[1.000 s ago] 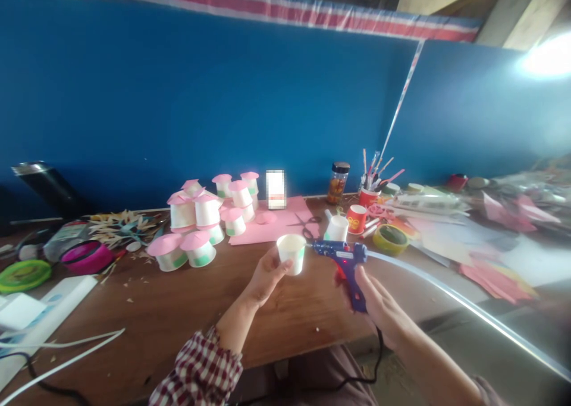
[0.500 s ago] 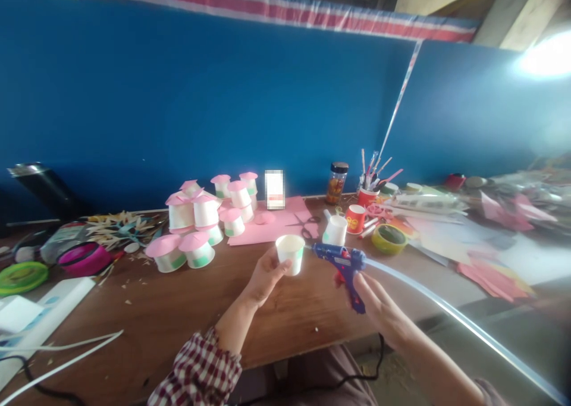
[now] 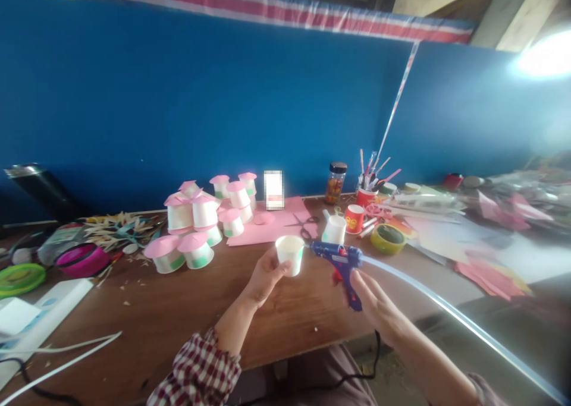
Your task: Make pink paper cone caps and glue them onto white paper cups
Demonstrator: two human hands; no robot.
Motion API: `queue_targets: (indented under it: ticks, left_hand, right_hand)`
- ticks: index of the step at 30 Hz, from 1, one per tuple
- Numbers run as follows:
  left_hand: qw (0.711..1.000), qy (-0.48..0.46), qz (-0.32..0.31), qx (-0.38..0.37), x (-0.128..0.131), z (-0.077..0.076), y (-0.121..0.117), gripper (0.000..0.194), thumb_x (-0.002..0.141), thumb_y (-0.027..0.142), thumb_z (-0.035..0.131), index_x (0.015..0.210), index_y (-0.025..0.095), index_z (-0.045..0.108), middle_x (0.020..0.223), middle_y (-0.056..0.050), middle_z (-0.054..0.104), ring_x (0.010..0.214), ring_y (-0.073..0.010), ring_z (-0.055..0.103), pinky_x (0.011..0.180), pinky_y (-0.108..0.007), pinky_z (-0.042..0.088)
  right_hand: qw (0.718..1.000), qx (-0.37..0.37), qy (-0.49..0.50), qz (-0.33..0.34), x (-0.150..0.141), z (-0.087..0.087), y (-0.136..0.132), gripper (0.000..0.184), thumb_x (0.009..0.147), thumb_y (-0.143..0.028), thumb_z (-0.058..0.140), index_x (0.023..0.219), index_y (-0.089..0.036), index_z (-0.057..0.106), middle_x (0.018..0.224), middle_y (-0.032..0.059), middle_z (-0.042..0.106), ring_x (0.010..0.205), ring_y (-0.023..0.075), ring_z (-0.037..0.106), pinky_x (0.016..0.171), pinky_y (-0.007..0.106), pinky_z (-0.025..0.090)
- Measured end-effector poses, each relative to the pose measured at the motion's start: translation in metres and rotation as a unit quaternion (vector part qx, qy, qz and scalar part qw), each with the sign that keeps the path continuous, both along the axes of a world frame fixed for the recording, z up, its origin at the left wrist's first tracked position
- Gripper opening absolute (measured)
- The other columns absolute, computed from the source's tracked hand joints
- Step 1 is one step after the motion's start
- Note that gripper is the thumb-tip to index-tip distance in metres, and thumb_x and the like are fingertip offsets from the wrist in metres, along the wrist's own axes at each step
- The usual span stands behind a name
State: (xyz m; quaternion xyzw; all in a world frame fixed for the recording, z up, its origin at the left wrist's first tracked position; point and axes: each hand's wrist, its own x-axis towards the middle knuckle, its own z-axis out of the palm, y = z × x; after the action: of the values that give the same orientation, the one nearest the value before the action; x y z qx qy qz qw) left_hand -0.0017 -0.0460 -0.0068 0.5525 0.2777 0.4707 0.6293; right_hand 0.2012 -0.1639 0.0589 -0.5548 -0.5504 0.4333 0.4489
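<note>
My left hand [image 3: 266, 275] is closed round a white paper cup [image 3: 291, 260], held mouth up above the table. In my right hand [image 3: 363, 293] is a blue hot glue gun [image 3: 336, 256], its nozzle close to the cup's right rim; I cannot tell if they touch. A long clear glue stick [image 3: 428, 293] runs out of the gun's back to the lower right. Behind the gun stands another white paper cup [image 3: 334, 230]. Scissors [image 3: 306, 223] and a small pink paper disc [image 3: 264, 218] lie on pink paper [image 3: 285, 217].
Several upturned paper cups with pink paper tops [image 3: 196, 249] stand at left centre. A red cup [image 3: 354, 219], a yellow tape roll [image 3: 388, 238] and a lidded jar [image 3: 336, 182] are on the right. A power strip [image 3: 57, 311] with cables lies at the left.
My right hand and the glue gun have shifted slightly left, bringing the nozzle closer to the cup's rim. My left hand holds the cup almost still.
</note>
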Motion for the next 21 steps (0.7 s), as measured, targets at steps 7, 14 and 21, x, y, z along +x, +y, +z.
queue_targets:
  ticks: [7, 14, 21]
  left_hand:
    - [1.000, -0.007, -0.001, 0.002, 0.0004, 0.0014, -0.0004, 0.043, 0.074, 0.031, 0.068, 0.113, 0.017, 0.060, 0.109, -0.011, 0.063, 0.102, -0.0241, 0.054, 0.087, -0.037, 0.043]
    - [1.000, -0.003, 0.013, -0.005, 0.0003, 0.0002, 0.0005, 0.043, 0.072, 0.032, 0.069, 0.111, 0.017, 0.061, 0.107, -0.010, 0.064, 0.100, -0.0238, 0.055, 0.086, -0.036, 0.044]
    - [1.000, 0.009, 0.014, 0.001, -0.0008, -0.0018, 0.0021, 0.042, 0.075, 0.031, 0.067, 0.114, 0.017, 0.059, 0.111, -0.011, 0.062, 0.102, -0.0233, 0.054, 0.087, -0.037, 0.043]
  right_hand:
    - [1.000, 0.006, 0.006, 0.007, -0.0015, 0.0018, -0.0030, 0.050, 0.089, -0.057, 0.032, 0.100, -0.016, 0.060, 0.062, -0.0002, 0.049, 0.059, 0.0132, 0.045, 0.059, 0.026, 0.038]
    - [1.000, 0.005, 0.015, 0.010, -0.0001, -0.0029, 0.0012, 0.050, 0.090, -0.057, 0.031, 0.100, -0.017, 0.060, 0.062, 0.0002, 0.050, 0.060, 0.0141, 0.046, 0.059, 0.027, 0.039]
    - [1.000, 0.001, 0.011, 0.027, 0.0024, -0.0018, -0.0056, 0.049, 0.091, -0.054, 0.030, 0.099, -0.016, 0.060, 0.063, 0.0003, 0.050, 0.060, 0.0137, 0.045, 0.060, 0.027, 0.037]
